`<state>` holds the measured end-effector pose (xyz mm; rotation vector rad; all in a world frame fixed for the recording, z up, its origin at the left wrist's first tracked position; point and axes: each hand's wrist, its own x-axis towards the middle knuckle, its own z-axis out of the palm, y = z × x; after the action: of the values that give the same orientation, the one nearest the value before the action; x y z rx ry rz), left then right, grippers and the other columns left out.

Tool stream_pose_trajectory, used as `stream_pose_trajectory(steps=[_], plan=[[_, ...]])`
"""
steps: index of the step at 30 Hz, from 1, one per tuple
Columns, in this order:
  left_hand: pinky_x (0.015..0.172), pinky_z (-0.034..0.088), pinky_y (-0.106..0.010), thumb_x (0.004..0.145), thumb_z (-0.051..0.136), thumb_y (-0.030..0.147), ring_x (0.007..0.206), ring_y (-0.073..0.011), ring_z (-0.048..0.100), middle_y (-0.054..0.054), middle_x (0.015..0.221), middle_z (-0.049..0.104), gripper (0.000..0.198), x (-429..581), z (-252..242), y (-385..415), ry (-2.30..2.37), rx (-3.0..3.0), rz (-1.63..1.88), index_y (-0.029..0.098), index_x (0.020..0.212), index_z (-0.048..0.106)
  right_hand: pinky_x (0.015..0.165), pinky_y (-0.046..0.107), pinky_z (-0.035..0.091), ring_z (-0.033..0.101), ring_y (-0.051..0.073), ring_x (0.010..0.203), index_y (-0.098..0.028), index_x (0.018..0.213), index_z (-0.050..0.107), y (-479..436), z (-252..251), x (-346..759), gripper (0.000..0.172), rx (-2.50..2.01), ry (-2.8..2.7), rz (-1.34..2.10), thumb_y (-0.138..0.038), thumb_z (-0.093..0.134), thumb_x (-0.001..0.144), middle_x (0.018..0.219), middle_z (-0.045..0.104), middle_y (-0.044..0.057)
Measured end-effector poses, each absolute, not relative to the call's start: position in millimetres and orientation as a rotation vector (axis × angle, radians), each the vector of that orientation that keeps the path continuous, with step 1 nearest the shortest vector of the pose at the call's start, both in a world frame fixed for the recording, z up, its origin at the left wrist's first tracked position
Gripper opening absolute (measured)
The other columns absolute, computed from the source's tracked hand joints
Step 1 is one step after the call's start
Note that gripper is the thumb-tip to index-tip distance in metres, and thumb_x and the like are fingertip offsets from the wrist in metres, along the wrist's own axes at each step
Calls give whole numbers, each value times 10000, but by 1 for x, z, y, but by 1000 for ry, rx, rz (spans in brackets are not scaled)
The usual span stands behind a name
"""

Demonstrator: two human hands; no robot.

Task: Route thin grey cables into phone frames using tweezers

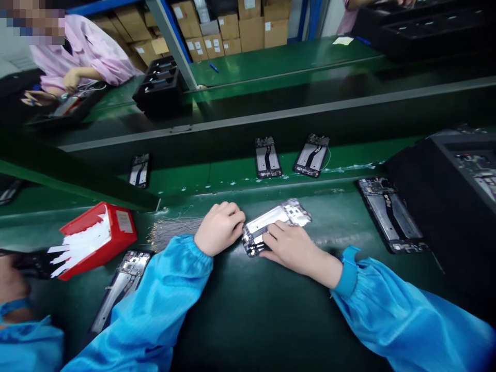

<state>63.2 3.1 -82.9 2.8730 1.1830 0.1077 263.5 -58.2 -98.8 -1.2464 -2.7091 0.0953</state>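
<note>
An opened smartphone (267,219), its inner metal plate and circuit boards showing, lies at a slant between my hands. My right hand (290,248) grips its near edge, with fingers over the top and the thumb along the side. At the phone's left end, my left hand (220,227) has its fingers curled together; whatever they may pinch is hidden. Just behind the left wrist lies a bundle of thin grey cables (172,230) with small gold-coloured ends. Another opened phone (120,284) rests partly under my left sleeve.
A red bin (124,227) holds white strips. Opened phones (268,157) lie on the far ledge, and one (393,214) is at right beside a black box (437,181). A neighbour's blue sleeve (29,341) enters at lower left. Across the bench, a person in pink (89,51) works.
</note>
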Motion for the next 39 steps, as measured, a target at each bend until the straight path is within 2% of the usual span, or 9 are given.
stream_pose_trajectory(steps=[10,14,16,20,25,32,39], plan=[[725,401,-307,797,443,152,815,-179,492,-41,859,557,108,66,-88,5,1269,2710,317,170,854,534,580,304,383,536,214,729,-170,779,528,-44,-100,286,207,-1518,-2529,135,-356,461,838,746,572,66],[702,395,-324,763,494,180,799,-192,474,-49,867,551,103,52,-80,8,1257,2787,185,175,854,543,673,301,417,498,185,793,-180,709,489,-36,-92,286,98,-1329,-2221,514,-204,463,800,831,508,63],[680,386,-319,761,500,190,782,-192,465,-51,846,542,87,51,-77,8,1232,2828,112,176,830,551,710,295,422,499,164,815,-183,690,477,-33,-90,285,127,-1264,-2020,684,-177,441,812,881,491,60],[654,357,-303,781,478,176,753,-179,456,-47,814,535,87,51,-76,7,1195,2871,60,173,777,564,781,317,411,506,161,844,-180,731,514,-29,-90,286,200,-1214,-1828,796,-253,400,879,856,500,51],[644,341,-294,819,437,171,729,-164,454,-35,781,532,150,54,-78,8,1176,2901,39,170,740,565,775,295,416,527,147,839,-196,839,573,-25,-95,286,142,-1151,-1794,893,-257,449,872,867,534,33],[675,386,-244,846,404,174,733,-133,482,-12,765,518,141,88,-93,0,1171,2647,355,168,774,524,786,313,434,554,161,867,-201,884,591,-22,-104,280,110,-1168,-1804,877,-169,514,812,904,586,37],[625,392,-218,814,446,158,665,-120,484,3,694,502,103,101,-112,-5,1237,2568,443,165,743,520,748,298,458,584,162,851,-191,875,607,-25,-110,282,119,-1285,-1684,902,-164,532,786,883,628,30]])
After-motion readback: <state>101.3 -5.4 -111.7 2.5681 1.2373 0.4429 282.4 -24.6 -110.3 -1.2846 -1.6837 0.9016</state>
